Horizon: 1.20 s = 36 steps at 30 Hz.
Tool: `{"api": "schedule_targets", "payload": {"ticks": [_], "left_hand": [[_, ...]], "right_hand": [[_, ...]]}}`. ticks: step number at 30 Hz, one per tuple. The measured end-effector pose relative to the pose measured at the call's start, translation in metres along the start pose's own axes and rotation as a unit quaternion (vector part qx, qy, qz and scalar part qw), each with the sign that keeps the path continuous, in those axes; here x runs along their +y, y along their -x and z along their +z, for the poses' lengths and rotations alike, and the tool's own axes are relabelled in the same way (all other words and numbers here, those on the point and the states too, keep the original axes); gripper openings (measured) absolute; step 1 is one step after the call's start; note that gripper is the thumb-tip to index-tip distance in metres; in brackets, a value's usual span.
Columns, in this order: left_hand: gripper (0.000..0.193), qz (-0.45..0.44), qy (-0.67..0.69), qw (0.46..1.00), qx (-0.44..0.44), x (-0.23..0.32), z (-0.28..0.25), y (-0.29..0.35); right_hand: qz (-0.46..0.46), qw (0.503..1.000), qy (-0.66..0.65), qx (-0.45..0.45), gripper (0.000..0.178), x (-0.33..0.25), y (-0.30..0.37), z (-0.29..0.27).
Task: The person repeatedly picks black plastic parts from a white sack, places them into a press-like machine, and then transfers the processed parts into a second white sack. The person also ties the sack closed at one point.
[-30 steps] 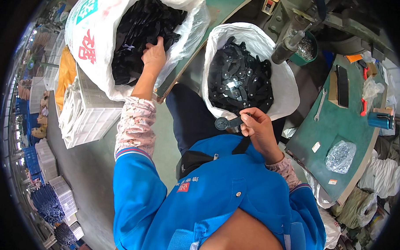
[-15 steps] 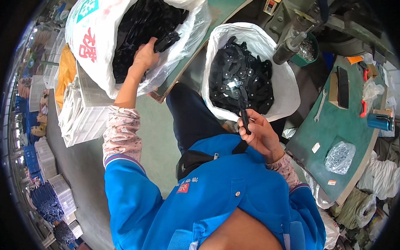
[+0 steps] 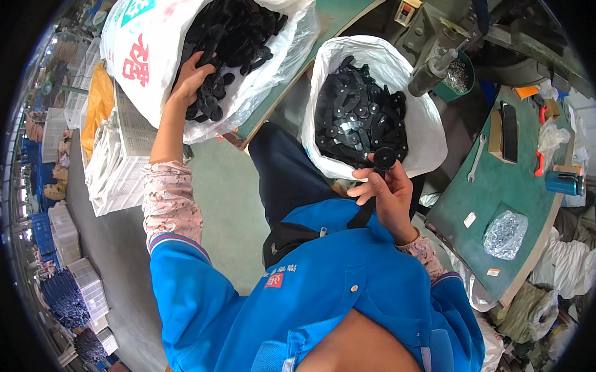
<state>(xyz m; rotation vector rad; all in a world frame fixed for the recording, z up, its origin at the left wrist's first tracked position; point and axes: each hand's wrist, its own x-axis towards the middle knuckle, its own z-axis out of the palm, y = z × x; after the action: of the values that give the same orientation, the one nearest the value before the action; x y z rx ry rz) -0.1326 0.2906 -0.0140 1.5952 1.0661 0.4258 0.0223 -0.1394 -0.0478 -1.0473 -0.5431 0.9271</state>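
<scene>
At the upper left, my left hand [image 3: 191, 80] reaches into a white woven sack [image 3: 151, 63], its fingers curled on a few of the flat black plastic pieces [image 3: 241, 33] heaped inside; its fingertips are partly hidden among them. My right hand [image 3: 391, 197] pinches one black plastic piece with a round end [image 3: 384, 159] between thumb and fingers, the round end turned up. It is held over the near rim of a second white sack [image 3: 421, 134]. That sack holds a pile of black parts [image 3: 360, 109], some with shiny round rivets.
A machine [image 3: 440, 63] with a green cup of small metal parts [image 3: 457, 77] stands beyond the second sack. On the right-hand green bench [image 3: 461, 198] lie a wrench [image 3: 477, 158] and a clear bag of small parts [image 3: 505, 234]. White crates [image 3: 132, 141] stand at left.
My left hand has drawn back toward the left sack's near-left side, and the pieces there have shifted. The piece in my right hand has turned, now showing its round end.
</scene>
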Motion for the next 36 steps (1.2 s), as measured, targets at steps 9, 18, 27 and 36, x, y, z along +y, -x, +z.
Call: {"api": "schedule_targets", "payload": {"ticks": [9, 18, 27, 36], "left_hand": [[0.038, 0.0, 0.185, 0.982, -0.047, -0.003, 0.001, 0.001], [0.049, -0.078, 0.26, 0.931, -0.243, 0.029, 0.089, 0.076], [0.045, -0.084, 0.34, 0.834, -0.427, 0.063, 0.198, 0.124], [0.05, -0.147, 0.408, 0.794, -0.427, 0.058, 0.227, 0.13]], "right_hand": [[-0.012, 0.998, 0.054, 0.007, 0.037, 0.002, 0.007, 0.002], [0.003, 1.0, 0.026, -0.011, 0.015, -0.01, -0.026, -0.007], [-0.243, 0.861, 0.425, -0.136, 0.03, -0.082, -0.071, -0.011], [-0.125, 0.96, 0.249, 0.036, 0.025, -0.132, -0.069, -0.047]]}}
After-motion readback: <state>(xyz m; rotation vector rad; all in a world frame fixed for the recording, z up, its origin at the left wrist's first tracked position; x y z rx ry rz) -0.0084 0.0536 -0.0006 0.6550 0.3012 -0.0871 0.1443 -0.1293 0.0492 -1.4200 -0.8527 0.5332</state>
